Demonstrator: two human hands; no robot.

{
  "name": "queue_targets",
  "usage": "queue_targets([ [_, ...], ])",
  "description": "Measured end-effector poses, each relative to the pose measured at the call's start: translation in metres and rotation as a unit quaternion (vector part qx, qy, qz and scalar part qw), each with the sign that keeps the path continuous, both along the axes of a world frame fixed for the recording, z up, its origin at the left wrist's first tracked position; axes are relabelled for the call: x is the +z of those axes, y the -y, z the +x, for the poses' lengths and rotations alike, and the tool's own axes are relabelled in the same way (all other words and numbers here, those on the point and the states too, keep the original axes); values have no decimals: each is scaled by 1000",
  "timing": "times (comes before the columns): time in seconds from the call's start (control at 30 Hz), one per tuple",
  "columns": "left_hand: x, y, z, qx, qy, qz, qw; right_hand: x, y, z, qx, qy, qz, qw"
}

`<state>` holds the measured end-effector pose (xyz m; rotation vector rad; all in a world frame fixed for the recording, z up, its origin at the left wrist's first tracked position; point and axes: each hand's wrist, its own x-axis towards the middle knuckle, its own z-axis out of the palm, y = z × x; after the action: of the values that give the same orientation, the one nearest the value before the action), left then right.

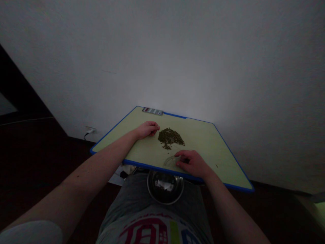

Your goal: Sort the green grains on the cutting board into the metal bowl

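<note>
- Heap of small dark pieces (pixel 169 136): centre of the frame, on the pale tabletop (pixel 205 139).
- Left hand (pixel 148 129): just left of the heap, fingers curled in; whether they grip anything, I cannot tell.
- Right hand (pixel 192 163): lower centre-right, fingers bent at a clear dish's (pixel 170 161) right side; grip unclear.
- Metal bowl (pixel 165 200): bottom centre.

Blue-edged pale tabletop (pixel 208 139), heap of small dark pieces (pixel 167 135), clear round dish (pixel 168 160), phone (pixel 152 111), thin sliver (pixel 216 166)
</note>
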<state>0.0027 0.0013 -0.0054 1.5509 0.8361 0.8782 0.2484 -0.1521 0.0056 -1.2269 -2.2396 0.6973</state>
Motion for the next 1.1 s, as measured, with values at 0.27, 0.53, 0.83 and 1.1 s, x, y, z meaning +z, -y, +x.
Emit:
queue_targets([
  [0.27, -1, 0, 0, 5, 3, -8, 1000, -2, -9, 2, -145, -1, 91, 985],
  [0.53, -1, 0, 1, 3, 7, -6, 1000, -4, -16, 0, -167, 35, 95, 981],
  [0.83, 1, 2, 1, 4, -1, -3, 1000, -4, -14, -2, -128, 60, 99, 985],
  [1.1, 0, 1, 1, 9, 4, -10, 1000, -4, -10, -1, -74, 48, 77, 993],
])
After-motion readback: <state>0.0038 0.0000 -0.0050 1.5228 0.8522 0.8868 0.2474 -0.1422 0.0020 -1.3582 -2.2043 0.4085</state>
